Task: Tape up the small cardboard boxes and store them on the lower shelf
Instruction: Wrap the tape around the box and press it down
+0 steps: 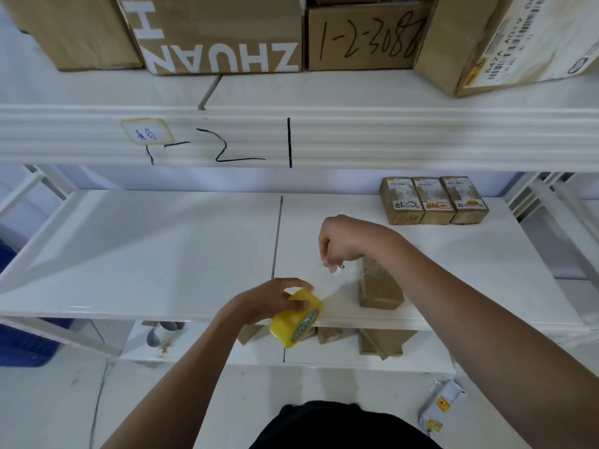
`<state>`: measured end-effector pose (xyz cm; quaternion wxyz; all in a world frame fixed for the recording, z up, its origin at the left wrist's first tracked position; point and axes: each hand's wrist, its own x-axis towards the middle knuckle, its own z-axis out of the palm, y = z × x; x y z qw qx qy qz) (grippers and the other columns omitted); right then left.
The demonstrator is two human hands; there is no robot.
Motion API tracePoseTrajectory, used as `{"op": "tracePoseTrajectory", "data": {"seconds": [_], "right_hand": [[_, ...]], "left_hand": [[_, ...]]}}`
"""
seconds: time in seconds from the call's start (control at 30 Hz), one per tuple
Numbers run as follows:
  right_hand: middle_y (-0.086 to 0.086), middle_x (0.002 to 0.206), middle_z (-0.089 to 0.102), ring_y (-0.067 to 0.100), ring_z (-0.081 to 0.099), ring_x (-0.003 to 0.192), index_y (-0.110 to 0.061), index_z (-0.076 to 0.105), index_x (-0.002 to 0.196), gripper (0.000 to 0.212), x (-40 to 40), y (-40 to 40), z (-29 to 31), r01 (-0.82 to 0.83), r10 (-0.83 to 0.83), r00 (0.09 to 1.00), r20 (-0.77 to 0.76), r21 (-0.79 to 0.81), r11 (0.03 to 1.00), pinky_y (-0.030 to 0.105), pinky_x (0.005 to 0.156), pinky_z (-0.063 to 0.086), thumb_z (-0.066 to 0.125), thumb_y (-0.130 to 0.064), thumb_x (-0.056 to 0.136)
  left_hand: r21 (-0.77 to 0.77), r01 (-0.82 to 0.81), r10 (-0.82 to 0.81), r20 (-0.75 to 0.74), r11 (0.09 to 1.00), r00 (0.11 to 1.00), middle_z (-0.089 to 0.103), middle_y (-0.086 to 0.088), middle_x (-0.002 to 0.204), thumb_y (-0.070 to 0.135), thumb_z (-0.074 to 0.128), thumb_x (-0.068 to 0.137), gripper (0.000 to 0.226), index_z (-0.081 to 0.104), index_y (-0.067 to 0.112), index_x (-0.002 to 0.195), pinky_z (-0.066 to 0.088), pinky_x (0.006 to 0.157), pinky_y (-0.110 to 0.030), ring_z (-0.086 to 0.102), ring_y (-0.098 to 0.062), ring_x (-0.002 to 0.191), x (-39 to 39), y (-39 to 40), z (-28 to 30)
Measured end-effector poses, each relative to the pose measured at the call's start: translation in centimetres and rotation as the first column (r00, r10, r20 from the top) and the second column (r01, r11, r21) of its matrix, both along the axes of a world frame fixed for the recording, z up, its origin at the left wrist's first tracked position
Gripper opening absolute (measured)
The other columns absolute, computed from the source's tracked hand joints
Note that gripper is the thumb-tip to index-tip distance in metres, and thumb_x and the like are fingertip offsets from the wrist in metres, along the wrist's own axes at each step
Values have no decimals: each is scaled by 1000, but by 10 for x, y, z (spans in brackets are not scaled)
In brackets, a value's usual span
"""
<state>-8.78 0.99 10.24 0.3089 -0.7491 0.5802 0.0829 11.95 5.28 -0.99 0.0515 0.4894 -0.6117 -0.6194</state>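
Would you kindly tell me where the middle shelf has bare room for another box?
The whole left panel of the middle shelf is bare. The right panel is crowded: three labelled boxes at the back, the small cardboard box being taped, and both hands in front.

right hand (343, 244): fingertips blurred, what they pinch cannot be told, maybe a clear tape end | small box (379, 286): far end hidden behind right wrist | lower shelf (201, 351): boxes mostly covered by middle shelf edge | top cartons (220, 30): cut by upper frame edge
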Motion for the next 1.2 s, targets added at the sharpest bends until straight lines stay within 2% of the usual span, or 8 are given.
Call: {"op": "tracePoseTrajectory", "data": {"seconds": [0.13, 0.3, 0.43, 0.63, 0.77, 0.87, 1.0, 1.2], "right_hand": [[0, 72, 77, 8, 73, 68, -9, 74, 82, 7, 16, 4, 9, -58, 58, 997, -45, 4, 998, 18, 57, 49, 72, -7, 89], [-2, 81, 75, 10, 67, 70, -15, 74, 86, 4, 29, 12, 9, -112, 105, 990, -88, -69, 991, 26, 61, 52, 73, -13, 90], [-3, 104, 68, 14, 62, 82, -19, 72, 92, 3, 33, 19, 0, -153, 144, 979, -141, -53, 987, 25, 63, 45, 73, -23, 92], [2, 83, 74, 12, 70, 74, -18, 71, 94, 11, 37, 32, -28, -74, 74, 991, -112, -2, 997, 20, 56, 47, 70, -8, 89], [2, 92, 67, 13, 65, 73, -17, 69, 104, 25, 44, 37, -34, -73, 68, 988, -141, -30, 997, 21, 52, 42, 75, -4, 84], [3, 94, 67, 15, 66, 75, -10, 69, 106, 25, 50, 39, -39, -44, 38, 991, -125, -45, 998, 19, 50, 41, 79, -7, 83], [0, 75, 74, 8, 70, 66, -11, 77, 90, 7, 51, 44, -46, 7, -6, 999, -36, 43, 999, 14, 51, 45, 78, -7, 83], [-1, 72, 73, 4, 65, 61, -12, 78, 89, 6, 57, 53, -72, 23, -22, 1000, -16, 86, 996, 12, 48, 41, 77, -8, 84]], "left_hand": [[125, -52, 60, -65, 991, 996, 70, -10, 118, 39, 79, 82, 39, 62, 43, 117, 56, 98, -47, 68, -30, 111, -2, 7, -5], [229, -88, 127, -160, 969, 979, 71, -13, 116, 30, 81, 85, 35, 63, 36, 114, 60, 86, -38, 72, -26, 101, -2, 18, -13], [225, -87, 126, -166, 971, 978, 68, -17, 117, 25, 81, 85, 50, 48, 29, 122, 61, 83, -40, 71, -33, 103, -1, 32, -25], [274, -276, 305, -70, 921, 950, 63, -18, 120, 21, 83, 83, 68, 30, 14, 126, 62, 80, -43, 71, -32, 101, -9, 48, -46], [344, -286, 322, -49, 894, 946, 66, -10, 112, 20, 83, 83, 57, 41, 8, 119, 61, 67, -32, 74, -21, 90, -8, 56, -57], [370, -279, 315, -41, 886, 948, 76, -6, 97, 20, 82, 84, 34, 60, 4, 105, 62, 73, -33, 76, -19, 87, -7, 56, -61], [353, -294, 295, 52, 888, 954, 75, -13, 110, 22, 81, 86, 39, 66, -2, 113, 60, 85, -35, 73, -26, 100, -5, 58, -63], [352, -299, 252, 172, 887, 952, 69, -23, 122, 19, 76, 90, 43, 60, -7, 120, 55, 99, -44, 70, -32, 108, -1, 58, -65]]}}
